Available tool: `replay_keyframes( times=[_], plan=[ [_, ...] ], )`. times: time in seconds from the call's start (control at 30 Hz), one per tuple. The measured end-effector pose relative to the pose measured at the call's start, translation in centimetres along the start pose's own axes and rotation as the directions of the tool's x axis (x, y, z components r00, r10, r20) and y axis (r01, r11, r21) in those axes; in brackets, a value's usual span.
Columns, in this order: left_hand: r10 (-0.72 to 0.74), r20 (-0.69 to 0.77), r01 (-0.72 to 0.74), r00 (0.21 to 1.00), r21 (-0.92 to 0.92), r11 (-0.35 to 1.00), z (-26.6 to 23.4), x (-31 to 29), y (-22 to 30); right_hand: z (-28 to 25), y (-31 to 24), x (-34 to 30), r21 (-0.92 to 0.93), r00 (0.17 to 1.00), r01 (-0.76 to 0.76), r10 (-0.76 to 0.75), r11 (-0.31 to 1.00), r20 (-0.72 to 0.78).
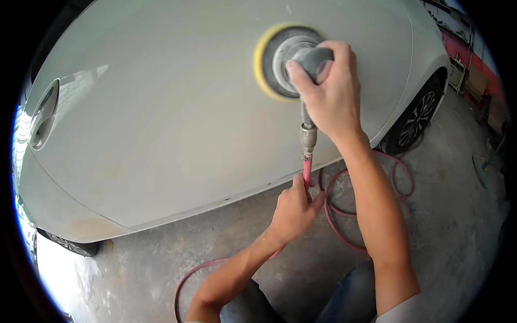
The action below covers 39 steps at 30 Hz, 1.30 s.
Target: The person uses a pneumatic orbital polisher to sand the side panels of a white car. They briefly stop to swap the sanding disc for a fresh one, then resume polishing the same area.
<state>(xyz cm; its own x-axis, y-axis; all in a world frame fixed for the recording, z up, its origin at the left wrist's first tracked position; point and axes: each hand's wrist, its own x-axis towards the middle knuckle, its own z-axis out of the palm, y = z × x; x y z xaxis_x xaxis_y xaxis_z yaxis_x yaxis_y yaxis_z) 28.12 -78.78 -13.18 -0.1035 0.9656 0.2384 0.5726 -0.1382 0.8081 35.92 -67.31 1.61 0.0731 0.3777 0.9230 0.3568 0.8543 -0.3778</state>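
"Two things are gripped, so what does the person's right hand have?"

"It is wrapped round the grip of a grey round power tool, thumb on the left side, fingers curled over from the right."

"And the left hand?"

"Lower down, closed around a pinkish-red hose, just below the metal coupling that joins it to the tool."

"Where is the tool itself?"

"At the upper right of a pale car panel, its yellow pad facing the surface. The pad's edge is blurred, and how firmly it presses cannot be told."

"What lies farther out?"

"A door handle well to the left, one wheel at the right and a second wheel partly showing at lower left. More hose lies in loops on the grey concrete floor, and legs in blue denim show below, between the forearms."
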Motion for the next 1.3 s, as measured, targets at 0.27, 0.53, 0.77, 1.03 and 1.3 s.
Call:
replay_keyframes(
  times=[0.27, 0.53, 0.77, 1.03, 1.3],
  plan=[
    [-0.036, 0.042, 0.035, 0.998, 0.022, 0.999, -0.5, 0.0, 0.6, 0.3, 0.8, 0.2, -0.051, 0.994, -0.1, 0.098, 0.994, -0.047],
    [-0.067, -0.02, 0.066, 0.998, -0.074, 0.995, -1.8, -1.3, -3.2, 5.9, -6.5, -2.5, 0.092, 0.932, 0.204, -0.222, 0.975, 0.287],
    [-0.072, 0.007, 0.072, 0.997, -0.05, 0.996, -4.3, -1.7, -1.2, 3.8, -1.4, -1.1, 0.121, 0.997, -0.077, 0.078, 0.99, -0.005],
    [-0.192, -0.31, 0.103, 0.931, -0.282, 0.954, -13.7, -7.3, -7.5, 17.9, -20.4, -1.5, 0.224, 0.927, 0.35, -0.371, 0.909, 0.056],
    [0.064, -0.292, -0.055, 0.954, 0.037, 0.998, -12.7, -10.4, -11.7, 15.5, -20.4, -8.5, 0.266, 0.894, 0.274, -0.346, 0.924, 0.283]
  ],
)
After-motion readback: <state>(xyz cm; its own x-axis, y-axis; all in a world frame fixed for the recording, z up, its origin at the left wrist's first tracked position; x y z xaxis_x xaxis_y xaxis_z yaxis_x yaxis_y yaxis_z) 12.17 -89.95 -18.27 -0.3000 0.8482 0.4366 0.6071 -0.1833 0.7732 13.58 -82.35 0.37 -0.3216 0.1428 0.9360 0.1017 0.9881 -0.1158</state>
